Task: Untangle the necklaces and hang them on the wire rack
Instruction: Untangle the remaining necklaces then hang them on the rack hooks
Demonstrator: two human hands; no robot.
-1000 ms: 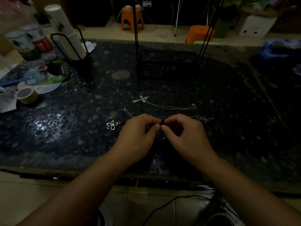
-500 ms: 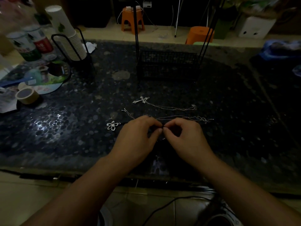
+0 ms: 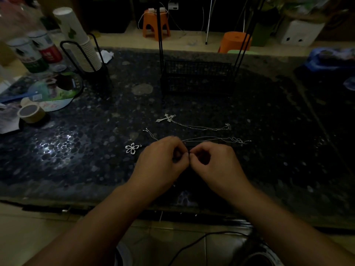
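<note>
Item, tangled necklaces: I hold my left hand (image 3: 163, 160) and right hand (image 3: 215, 162) fingertip to fingertip, pinching one fine chain (image 3: 207, 138) low over the tabletop (image 3: 96, 169), presumably to work a knot, cross pendant (image 3: 166, 118) and flower pendant (image 3: 132, 148) lying beside, wire rack (image 3: 197, 77) beyond.

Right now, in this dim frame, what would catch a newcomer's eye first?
The two hands meeting at centre, left hand and right hand, fingertips pinched together on what seems a thin chain, too fine to make out. Just beyond them, silver pieces glint on the dark pebbled table: a flower pendant to the left and a cross necklace farther back. Behind stands the black wire rack, nothing visibly hanging on it.
</note>
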